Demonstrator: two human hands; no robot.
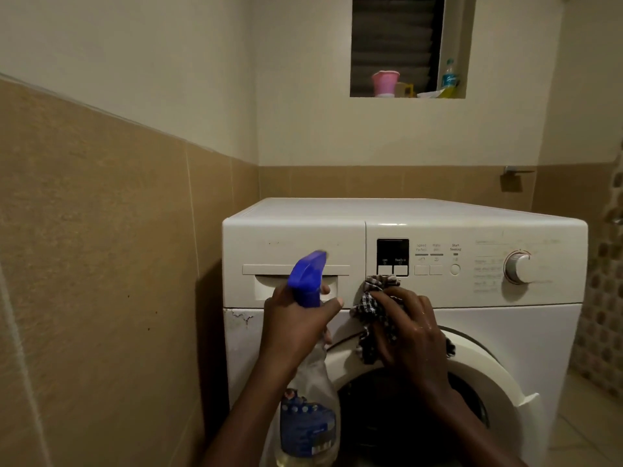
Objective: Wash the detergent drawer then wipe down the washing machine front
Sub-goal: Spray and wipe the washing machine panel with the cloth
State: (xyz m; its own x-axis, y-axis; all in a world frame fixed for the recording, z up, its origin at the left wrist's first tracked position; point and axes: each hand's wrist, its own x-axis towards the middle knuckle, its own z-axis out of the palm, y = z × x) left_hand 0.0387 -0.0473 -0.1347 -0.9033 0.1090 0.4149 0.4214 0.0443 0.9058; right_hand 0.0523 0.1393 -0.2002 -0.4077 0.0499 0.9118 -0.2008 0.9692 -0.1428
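A white front-loading washing machine [488,332] fills the lower right. Its detergent drawer [269,261] sits flush in the panel at upper left. My left hand [296,325] grips a clear spray bottle [310,416] by the neck, and the blue nozzle [308,278] points at the drawer front. My right hand [411,328] presses a dark checked cloth [374,305] against the machine front, just below the display [392,256] and above the round door [472,365].
A tan tiled wall [101,264] stands close on the left of the machine. A program dial [519,267] is at the panel's right. High on the back wall, a window niche holds a pink cup [385,83] and a bottle [449,75].
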